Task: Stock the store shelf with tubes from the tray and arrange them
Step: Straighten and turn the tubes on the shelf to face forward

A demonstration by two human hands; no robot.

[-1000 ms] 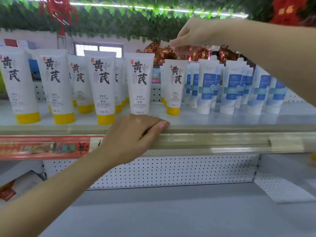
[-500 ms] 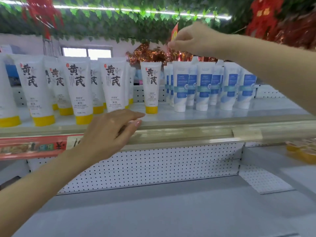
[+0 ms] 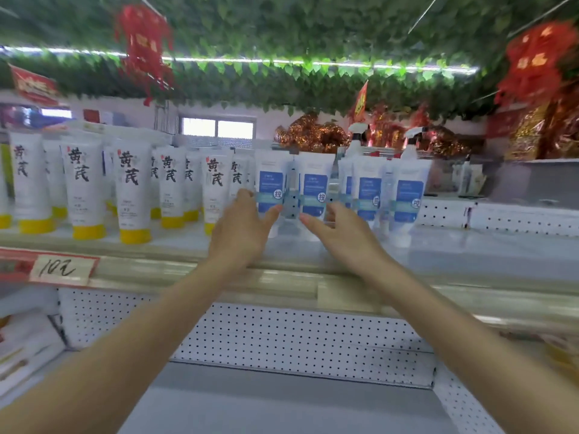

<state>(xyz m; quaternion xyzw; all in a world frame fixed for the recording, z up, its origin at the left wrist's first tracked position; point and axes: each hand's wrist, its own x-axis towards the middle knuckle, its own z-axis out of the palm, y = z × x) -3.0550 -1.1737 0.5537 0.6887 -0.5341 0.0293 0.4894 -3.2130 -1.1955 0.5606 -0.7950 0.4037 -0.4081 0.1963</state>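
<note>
On the upper shelf (image 3: 454,245) stand two groups of white tubes. The ones with yellow caps (image 3: 133,195) fill the left half. The ones with blue labels (image 3: 404,195) stand in the middle. My left hand (image 3: 242,228) reaches over the shelf edge, thumb and fingers spread at the lower part of the leftmost blue-labelled tube (image 3: 270,186). My right hand (image 3: 340,233) is beside it, with extended fingers at the base of the second blue-labelled tube (image 3: 315,191). Neither hand visibly grips a tube; the picture is blurred. No tray is in view.
A handwritten price tag (image 3: 61,270) sits on the shelf rail at left. Two spray bottles (image 3: 357,140) and shiny red-gold packages (image 3: 310,136) stand behind the tubes. Green leaf garlands and red decorations (image 3: 142,48) hang above. A grey lower shelf (image 3: 282,402) lies below.
My right hand came down from above the tubes to the base of the blue-labelled ones. My left hand left the shelf rail and moved up to the blue-labelled tubes. The view shifted right.
</note>
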